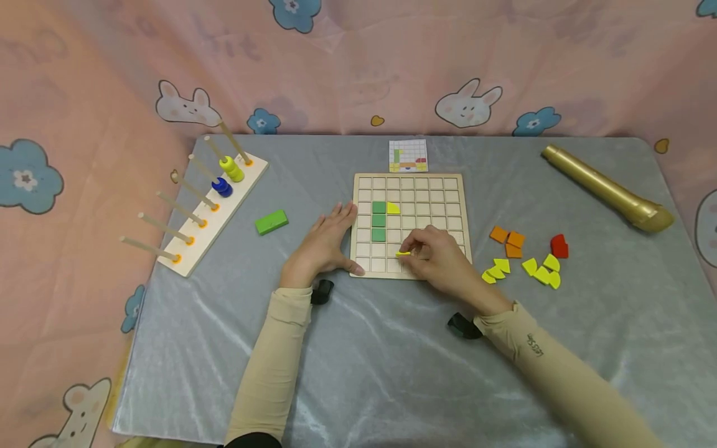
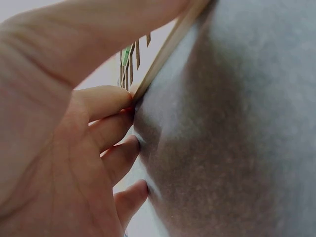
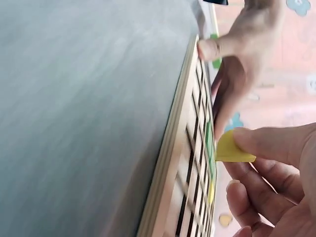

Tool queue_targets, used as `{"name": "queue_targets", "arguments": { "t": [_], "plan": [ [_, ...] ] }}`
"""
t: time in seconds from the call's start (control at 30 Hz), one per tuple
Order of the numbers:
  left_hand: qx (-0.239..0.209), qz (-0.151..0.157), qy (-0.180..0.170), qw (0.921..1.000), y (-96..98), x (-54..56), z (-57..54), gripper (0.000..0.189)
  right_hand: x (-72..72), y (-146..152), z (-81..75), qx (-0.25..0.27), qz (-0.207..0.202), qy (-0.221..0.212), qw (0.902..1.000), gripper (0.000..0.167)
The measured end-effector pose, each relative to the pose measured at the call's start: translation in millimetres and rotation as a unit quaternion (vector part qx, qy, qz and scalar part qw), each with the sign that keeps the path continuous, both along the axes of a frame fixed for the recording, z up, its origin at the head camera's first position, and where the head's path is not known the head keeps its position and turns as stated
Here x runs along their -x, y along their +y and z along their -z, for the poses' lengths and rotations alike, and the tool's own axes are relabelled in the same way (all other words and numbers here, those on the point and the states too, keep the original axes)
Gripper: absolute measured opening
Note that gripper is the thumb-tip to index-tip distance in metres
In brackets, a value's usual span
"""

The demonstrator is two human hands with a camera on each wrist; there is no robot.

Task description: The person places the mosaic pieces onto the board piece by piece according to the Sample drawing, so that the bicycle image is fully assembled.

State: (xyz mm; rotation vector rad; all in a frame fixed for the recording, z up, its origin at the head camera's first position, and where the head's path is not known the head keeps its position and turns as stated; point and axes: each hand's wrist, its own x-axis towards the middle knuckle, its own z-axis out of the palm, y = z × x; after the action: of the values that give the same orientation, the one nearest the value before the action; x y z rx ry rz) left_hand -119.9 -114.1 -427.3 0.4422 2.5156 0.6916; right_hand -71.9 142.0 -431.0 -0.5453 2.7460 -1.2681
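A wooden grid board lies on the table, with green square tiles in one column and a yellow quarter-round tile beside the top one. My left hand rests along the board's left side, fingers extended and thumb at its near corner. In the left wrist view, the fingertips meet the board's edge. Between thumb and fingers, my right hand pinches another yellow quarter-round tile, held above the lower middle of the grid.
Right of the board lie orange squares, several yellow tiles and red tiles. A gold tube sits farther right. Behind the board is a pattern card. At left stand a pegged rack and a green block.
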Motion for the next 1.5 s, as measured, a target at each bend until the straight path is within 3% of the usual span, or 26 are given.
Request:
{"name": "queue_targets", "arguments": {
  "t": [0.3,0.43,0.8,1.23,1.5],
  "plan": [
    [0.013,0.0,0.001,0.9999,0.6,0.3,0.0,0.136,12.9,-32,-2.6,0.045,-0.069,0.011,0.9965,0.017],
    [0.012,0.0,-0.001,0.9999,0.8,0.3,-1.0,0.136,17.6,-42,-4.5,0.048,-0.066,-0.012,0.9966,0.01],
    [0.007,0.001,-0.001,1.0,1.0,0.9,-0.5,0.135,28.9,-58,-0.7,-0.012,-0.03,-0.061,0.9976,0.004],
    [0.008,0.002,0.0,1.0,1.4,0.8,0.0,0.135,31.5,-57,12.3,-0.054,-0.037,-0.015,0.9977,0.01],
    [0.008,-0.001,-0.004,1.0,1.2,0.6,-0.4,0.134,27.0,-54,8.7,-0.084,-0.058,-0.01,0.9947,0.019]
  ]
}}
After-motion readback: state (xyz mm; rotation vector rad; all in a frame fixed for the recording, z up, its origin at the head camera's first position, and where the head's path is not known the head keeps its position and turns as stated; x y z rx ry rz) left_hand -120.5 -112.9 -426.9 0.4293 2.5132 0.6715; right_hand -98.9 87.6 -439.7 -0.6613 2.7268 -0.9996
